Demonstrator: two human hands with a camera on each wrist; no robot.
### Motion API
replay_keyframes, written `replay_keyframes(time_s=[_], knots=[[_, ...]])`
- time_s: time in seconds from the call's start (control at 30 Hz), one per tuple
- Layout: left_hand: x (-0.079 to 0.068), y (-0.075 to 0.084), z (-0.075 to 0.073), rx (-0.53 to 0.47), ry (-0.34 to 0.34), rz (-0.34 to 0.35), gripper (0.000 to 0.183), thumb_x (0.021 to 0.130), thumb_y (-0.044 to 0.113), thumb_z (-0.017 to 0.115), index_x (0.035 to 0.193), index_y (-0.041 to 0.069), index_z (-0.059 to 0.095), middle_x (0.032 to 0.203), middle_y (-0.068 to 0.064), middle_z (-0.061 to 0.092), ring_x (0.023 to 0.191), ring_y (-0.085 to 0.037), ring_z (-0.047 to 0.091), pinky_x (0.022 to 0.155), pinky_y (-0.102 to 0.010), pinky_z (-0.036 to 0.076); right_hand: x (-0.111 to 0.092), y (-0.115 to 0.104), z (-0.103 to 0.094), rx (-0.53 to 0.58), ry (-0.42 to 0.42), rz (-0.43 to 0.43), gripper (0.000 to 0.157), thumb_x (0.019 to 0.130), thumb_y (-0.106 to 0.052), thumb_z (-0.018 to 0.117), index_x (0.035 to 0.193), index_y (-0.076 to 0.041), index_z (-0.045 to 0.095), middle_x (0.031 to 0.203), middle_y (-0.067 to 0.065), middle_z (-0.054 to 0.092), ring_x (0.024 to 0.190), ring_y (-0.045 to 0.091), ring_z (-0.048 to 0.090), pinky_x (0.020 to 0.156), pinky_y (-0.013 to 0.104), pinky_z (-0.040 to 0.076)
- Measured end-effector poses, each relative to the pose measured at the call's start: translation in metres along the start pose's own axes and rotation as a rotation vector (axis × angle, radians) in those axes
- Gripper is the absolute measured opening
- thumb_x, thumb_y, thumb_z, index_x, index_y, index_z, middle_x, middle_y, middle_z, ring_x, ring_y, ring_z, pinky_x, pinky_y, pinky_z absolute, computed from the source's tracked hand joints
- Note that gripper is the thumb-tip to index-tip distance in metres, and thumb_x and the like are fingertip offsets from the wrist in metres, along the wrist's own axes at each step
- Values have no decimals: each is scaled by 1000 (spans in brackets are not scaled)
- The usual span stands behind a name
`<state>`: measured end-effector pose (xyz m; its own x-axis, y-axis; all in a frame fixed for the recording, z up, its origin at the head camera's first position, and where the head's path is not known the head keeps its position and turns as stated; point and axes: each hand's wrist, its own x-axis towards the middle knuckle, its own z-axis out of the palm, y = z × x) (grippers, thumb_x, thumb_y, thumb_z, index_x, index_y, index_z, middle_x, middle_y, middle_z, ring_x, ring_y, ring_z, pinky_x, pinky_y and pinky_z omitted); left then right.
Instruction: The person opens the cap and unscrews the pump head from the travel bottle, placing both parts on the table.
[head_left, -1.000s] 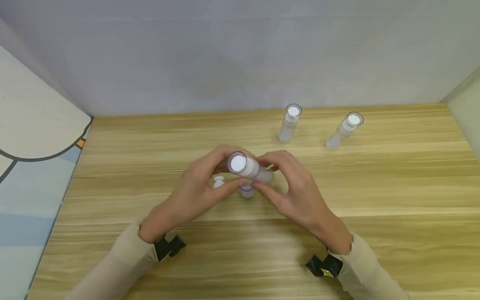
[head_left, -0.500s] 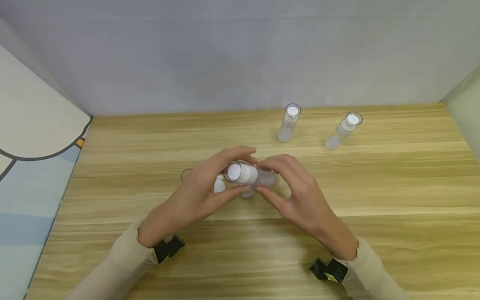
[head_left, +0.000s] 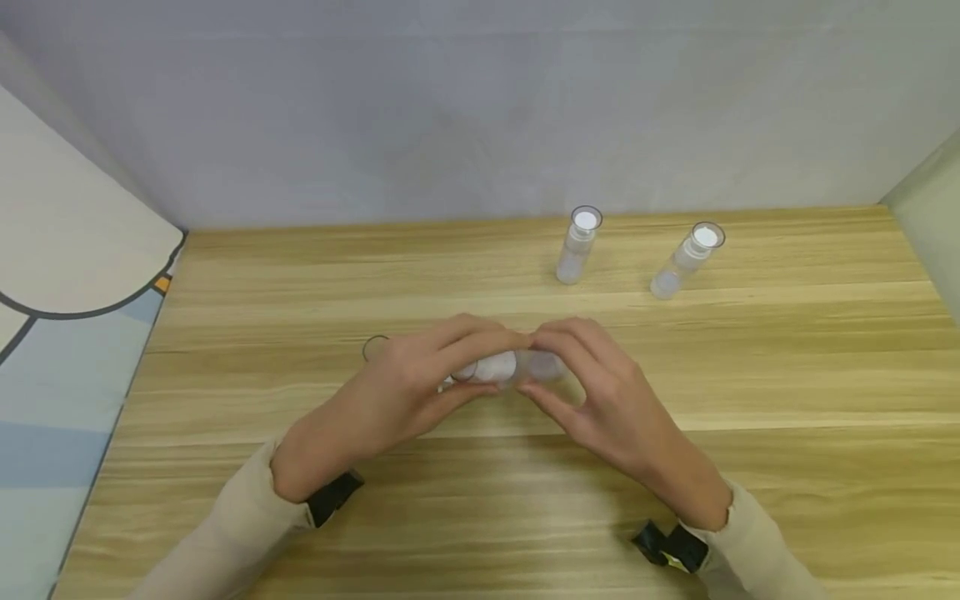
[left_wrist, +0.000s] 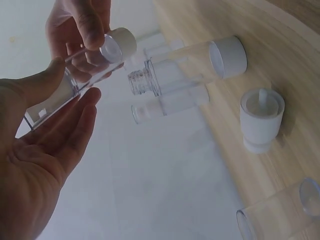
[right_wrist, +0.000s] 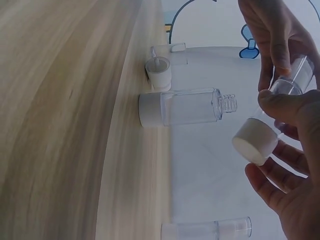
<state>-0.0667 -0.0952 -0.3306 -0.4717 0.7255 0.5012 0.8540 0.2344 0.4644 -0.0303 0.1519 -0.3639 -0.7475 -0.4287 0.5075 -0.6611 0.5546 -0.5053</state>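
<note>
"Where is the held bottle [head_left: 497,367]?"

"Near the middle of the head view, tilted and off the table [head_left: 750,358]. The left hand [head_left: 397,379] pinches its clear-capped end; the right hand [head_left: 609,379] pinches it nearer the white base [right_wrist: 254,142]."

"Any lettering?"

"That base and the clear walls look plain."

"And around it?"

"An uncapped bottle [right_wrist: 192,107] stands above centre in the right wrist view. In the left wrist view, a white pump head [left_wrist: 261,122] stands at right, a clear cap [left_wrist: 275,212] lower right."
</note>
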Motion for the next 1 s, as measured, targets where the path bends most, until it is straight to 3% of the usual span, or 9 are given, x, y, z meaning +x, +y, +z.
replay_keyframes(time_s=[0.23,0.5,0.63,0.87,1.0], knots=[[-3,0,1,60,-41,73,47,91,6,80,135,11,66,126,-8,67,102,-15,72,85,-21,62,-3,-1,-2,-40,-35,-14,43,86,-12,86,124,-3,68,122,10,68,115,26,64,102,34,56],[-5,-2,2,100,-20,156,43,89,5,82,130,8,69,128,-10,71,112,-21,74,97,-25,61,-5,-2,-3,-46,-39,-17,43,86,-13,86,124,-4,68,122,9,68,115,25,63,105,29,52],[-6,-3,-1,125,-7,163,47,87,6,84,131,8,70,129,-9,72,112,-20,75,97,-24,60,-4,-3,-3,-38,-29,-15,42,86,-11,86,124,-4,69,120,10,67,114,25,63,104,27,52],[-11,-6,-2,149,18,153,52,82,8,89,131,12,71,127,-7,74,103,-17,77,83,-19,63,-5,-4,-2,-31,-25,-8,42,84,-9,87,121,-3,70,114,9,66,109,24,63,99,26,52],[-11,-8,-1,113,53,162,54,76,5,91,127,10,74,124,-8,76,100,-17,78,82,-19,63,-6,-4,-2,-36,-20,-8,40,84,-10,87,120,-3,70,112,9,65,106,23,62,97,25,51]])
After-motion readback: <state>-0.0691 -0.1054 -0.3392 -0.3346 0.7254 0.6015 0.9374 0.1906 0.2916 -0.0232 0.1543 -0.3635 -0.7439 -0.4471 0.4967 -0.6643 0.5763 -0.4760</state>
